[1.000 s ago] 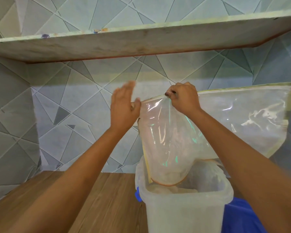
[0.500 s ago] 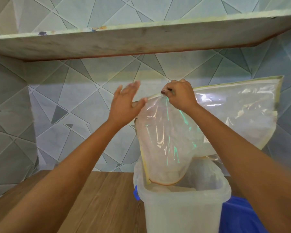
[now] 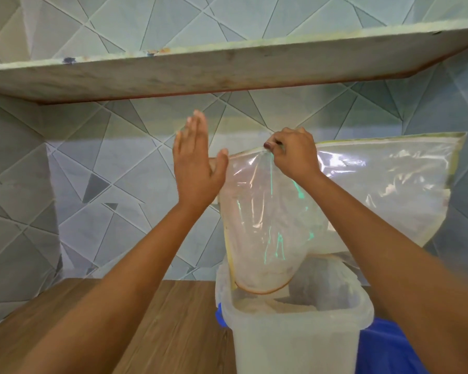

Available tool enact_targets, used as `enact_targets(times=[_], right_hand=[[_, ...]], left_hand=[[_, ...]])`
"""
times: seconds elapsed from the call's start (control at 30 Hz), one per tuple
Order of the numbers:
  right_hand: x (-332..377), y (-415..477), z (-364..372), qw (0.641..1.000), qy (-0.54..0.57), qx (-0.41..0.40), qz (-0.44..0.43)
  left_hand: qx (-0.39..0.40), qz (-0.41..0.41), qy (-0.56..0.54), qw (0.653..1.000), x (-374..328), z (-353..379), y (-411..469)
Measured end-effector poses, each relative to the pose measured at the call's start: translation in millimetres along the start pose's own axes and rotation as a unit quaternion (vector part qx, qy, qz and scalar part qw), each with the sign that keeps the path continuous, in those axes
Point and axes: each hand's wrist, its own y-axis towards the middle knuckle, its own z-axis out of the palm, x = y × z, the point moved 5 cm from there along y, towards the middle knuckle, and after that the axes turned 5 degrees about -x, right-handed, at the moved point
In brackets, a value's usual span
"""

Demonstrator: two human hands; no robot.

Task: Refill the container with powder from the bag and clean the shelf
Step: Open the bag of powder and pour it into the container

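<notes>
1. The left hand (image 3: 197, 168) is raised with the forearm angled up from the lower left; its fingers are straight and together, pointing upward, palm turned toward the bag (image 3: 362, 190); it holds nothing, and whether the thumb touches the plastic cannot be told.
2. The right hand (image 3: 295, 155) is lifted just below the shelf (image 3: 227, 68); its fingers are curled, pinching the bag's top edge.
3. The clear bag hangs from that pinch, its right part spread sideways; its lower end dips into the open top of the container (image 3: 295, 341).
4. The translucent container stands on the wooden desk (image 3: 160, 333); pale powder (image 3: 276, 307) lies inside; a blue object (image 3: 384, 346) is just beside it.
</notes>
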Motion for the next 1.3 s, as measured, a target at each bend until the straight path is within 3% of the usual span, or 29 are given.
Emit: enact_targets(times=[0.03,0.1,0.13,0.17,0.2,0.23,0.27,0.33,0.4,0.43,0.47,0.5,0.53,0.57,0.6,0.67,0.77,0.83,0.93,0.97,1.03,1.1,1.13,1.23,1.3], right_hand=[[-1,0,-1,1.000,0.001,-0.005,0.002],[-2,0,1,1.000,-0.010,0.000,-0.003],[-2,1,1,1.000,-0.018,0.001,-0.004],[-3,1,0,1.000,-0.022,-0.004,0.000],[-5,1,-2,1.000,-0.021,-0.017,0.009],[-7,1,-5,0.999,-0.019,-0.032,0.017],[-9,1,-7,0.999,-0.020,-0.045,0.023],[-11,2,-10,0.997,-0.028,-0.055,0.036],[-11,3,-13,0.996,-0.029,-0.064,0.051],[-10,3,-14,0.996,-0.027,-0.067,0.054],[-9,3,-13,0.996,-0.025,-0.068,0.055],[-7,3,-11,0.996,-0.022,-0.068,0.053],[-4,3,-10,0.996,-0.024,-0.065,0.049],[-2,2,-8,0.997,-0.026,-0.062,0.043],[-1,2,-7,0.997,-0.028,-0.062,0.037],[0,1,-7,0.997,-0.024,-0.067,0.037],[-2,0,-9,0.996,-0.015,-0.074,0.042],[-3,1,-11,0.996,-0.019,-0.076,0.045],[-3,0,-10,0.996,-0.033,-0.069,0.042],[-2,-1,-9,0.996,-0.037,-0.065,0.040],[-3,-3,-8,0.997,-0.034,-0.059,0.039],[-5,-4,-7,0.998,-0.020,-0.049,0.035],[-6,-3,-6,0.998,-0.011,-0.044,0.033],[-5,-2,-2,0.999,0.017,-0.026,0.027],[-3,-2,0,0.999,0.039,-0.012,0.017]], left_hand=[[0.014,0.017,-0.006,1.000,-2,2,0],[0.162,0.095,0.001,0.982,-7,19,-10],[0.190,0.091,-0.003,0.978,-5,22,-13],[0.146,0.050,-0.028,0.988,2,20,-13],[0.049,-0.029,-0.079,0.995,13,11,-11],[-0.053,-0.134,-0.142,0.979,24,0,-11],[-0.123,-0.240,-0.196,0.943,39,-5,-17],[-0.175,-0.418,-0.243,0.857,63,-1,-42],[-0.192,-0.511,-0.214,0.810,72,10,-72],[-0.145,-0.527,-0.206,0.811,70,22,-87],[-0.027,-0.530,-0.213,0.820,62,40,-99],[0.145,-0.517,-0.235,0.810,44,60,-114],[0.328,-0.482,-0.261,0.770,21,77,-132],[0.424,-0.447,-0.273,0.739,6,85,-146],[0.426,-0.434,-0.271,0.747,3,87,-149],[0.290,-0.484,-0.241,0.790,22,82,-140],[0.089,-0.536,-0.243,0.803,41,66,-133],[0.077,-0.523,-0.289,0.798,32,68,-132],[0.242,-0.501,-0.389,0.734,-4,79,-135],[0.221,-0.517,-0.387,0.731,-4,76,-133],[0.104,-0.563,-0.356,0.739,11,63,-126],[-0.002,-0.559,-0.356,0.749,24,48,-115],[-0.038,-0.521,-0.358,0.773,23,39,-104],[-0.092,-0.312,-0.277,0.904,2,8,-57],[-0.065,-0.166,-0.181,0.967,-16,4,-21]])
